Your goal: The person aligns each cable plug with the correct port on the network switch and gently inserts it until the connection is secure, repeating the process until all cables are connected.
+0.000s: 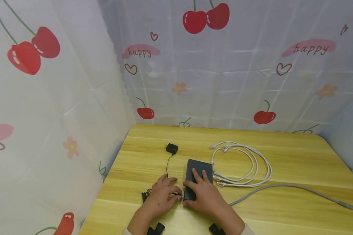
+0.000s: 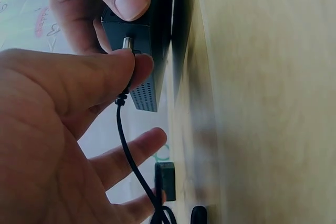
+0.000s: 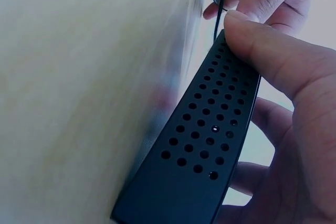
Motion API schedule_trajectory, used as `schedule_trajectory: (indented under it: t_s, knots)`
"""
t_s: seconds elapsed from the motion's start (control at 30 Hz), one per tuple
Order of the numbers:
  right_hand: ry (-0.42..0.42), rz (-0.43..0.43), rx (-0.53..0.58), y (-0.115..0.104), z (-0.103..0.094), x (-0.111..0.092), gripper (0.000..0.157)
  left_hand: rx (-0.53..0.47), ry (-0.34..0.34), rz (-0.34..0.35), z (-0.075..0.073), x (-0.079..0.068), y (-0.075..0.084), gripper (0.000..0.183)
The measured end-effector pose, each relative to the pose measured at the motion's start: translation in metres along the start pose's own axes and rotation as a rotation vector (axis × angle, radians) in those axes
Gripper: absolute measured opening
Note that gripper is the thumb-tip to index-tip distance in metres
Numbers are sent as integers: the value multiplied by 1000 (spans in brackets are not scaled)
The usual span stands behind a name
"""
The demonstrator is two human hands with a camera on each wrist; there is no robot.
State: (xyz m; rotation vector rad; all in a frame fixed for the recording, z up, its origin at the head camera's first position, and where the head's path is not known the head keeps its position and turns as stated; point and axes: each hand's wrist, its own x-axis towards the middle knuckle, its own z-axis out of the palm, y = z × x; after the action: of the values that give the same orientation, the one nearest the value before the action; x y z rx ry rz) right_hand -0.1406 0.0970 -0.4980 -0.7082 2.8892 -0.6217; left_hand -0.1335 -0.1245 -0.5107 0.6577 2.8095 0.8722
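Light sleeve cuff nearest the camera, bottom edge of the head view, with black wrist gear along the same edge. Black box lower centre of the frame, flat on the surface, partly under the right hand and just right of the left hand. Right hand grips the box: thumb at its near left corner, fingers over the top. Left hand pinches the black plug, metal tip at the box's left end face; cannot tell how far in. Its other fingers spread loose. Thin black cable trails from the plug; a bunched part lies left of the left hand. Black adapter, prongs to the left, beyond the hands, on the same black lead. White cables looped right of the box, clear connectors near its right edge. Grey cable curves from beside the right forearm to lower right. Cherry-print curtain fills the top and left side.
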Motion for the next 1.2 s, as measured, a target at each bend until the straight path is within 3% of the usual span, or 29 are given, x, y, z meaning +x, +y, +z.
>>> schedule_trajectory:
  t_s: [0.47, 0.87, 1.2]
  knots:
    - [30, -31, 26, 3, -1, -1, 66, -36, 18, 11, 1, -1, 0, 9]
    - [0, -20, 50, 2, -3, -3, 66, 112, 63, -30, 6, 3, 3, 11]
    - [-12, -27, 84, 3, -4, -2, 66, 143, 116, -18, 9, 5, 2, 14]
